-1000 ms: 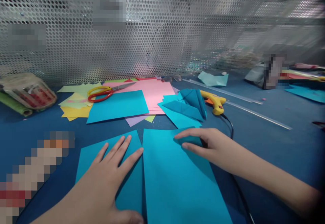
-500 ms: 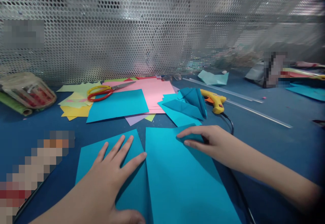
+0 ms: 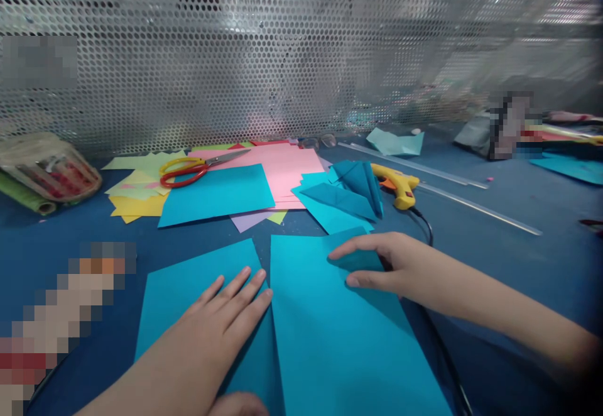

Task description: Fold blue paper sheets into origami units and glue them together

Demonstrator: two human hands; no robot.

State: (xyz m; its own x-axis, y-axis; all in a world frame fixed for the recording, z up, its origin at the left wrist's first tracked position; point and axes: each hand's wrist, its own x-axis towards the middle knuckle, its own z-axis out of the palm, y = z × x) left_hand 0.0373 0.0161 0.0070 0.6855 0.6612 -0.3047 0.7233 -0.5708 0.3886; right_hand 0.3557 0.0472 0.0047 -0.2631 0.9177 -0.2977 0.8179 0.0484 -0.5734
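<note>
Two blue paper panels lie side by side in front of me, and I cannot tell whether they are one folded sheet or two. My left hand [image 3: 221, 322] lies flat over the left blue panel [image 3: 174, 284], fingertips by its inner edge. On the right blue panel [image 3: 325, 340], my right hand [image 3: 386, 259] rests near the upper right edge with index finger and thumb apart. Its other fingers are mostly hidden. Just beyond is a folded blue paper piece [image 3: 355, 190] on more blue sheets.
Red-and-yellow-handled scissors [image 3: 188, 173] lie on a blue sheet [image 3: 221, 196] and pink paper [image 3: 292, 171]. A yellow glue gun [image 3: 400, 186] trails a black cord at right. Clear sticks [image 3: 480, 208] lie beyond. A plastic tub [image 3: 51, 168] stands left, before a perforated metal screen [image 3: 282, 58].
My left hand's fingers have drawn closer together and shifted toward the inner edge of the left panel. My right thumb has moved slightly down, away from the index finger.
</note>
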